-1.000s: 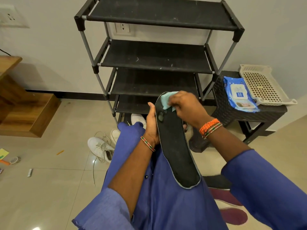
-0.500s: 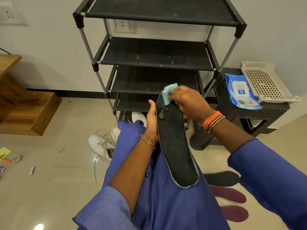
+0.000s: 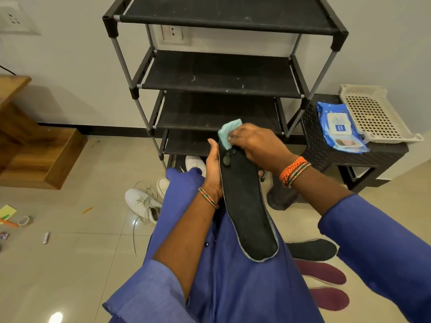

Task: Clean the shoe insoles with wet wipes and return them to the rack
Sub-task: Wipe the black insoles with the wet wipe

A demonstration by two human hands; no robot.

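A long black insole (image 3: 247, 215) stands tilted over my lap, its lower end resting on my blue clothing. My left hand (image 3: 213, 169) grips its left edge near the top. My right hand (image 3: 258, 145) presses a pale green wet wipe (image 3: 228, 132) against the insole's top end. Another black insole (image 3: 312, 250) and two maroon insoles (image 3: 324, 273) lie on the floor at my right. The black shoe rack (image 3: 221, 78) stands straight ahead with bare shelves.
A blue wet wipe pack (image 3: 338, 127) and a beige perforated tray (image 3: 373, 113) lie on a dark stool (image 3: 331, 155) right of the rack. White sneakers (image 3: 144, 201) sit on the floor under the rack's left side. Wooden steps (image 3: 35, 157) stand at far left, small scraps nearby.
My right hand has slid the wipe up from the insole's upper face to its very top edge. The left hand keeps the same hold; the view has shifted slightly.
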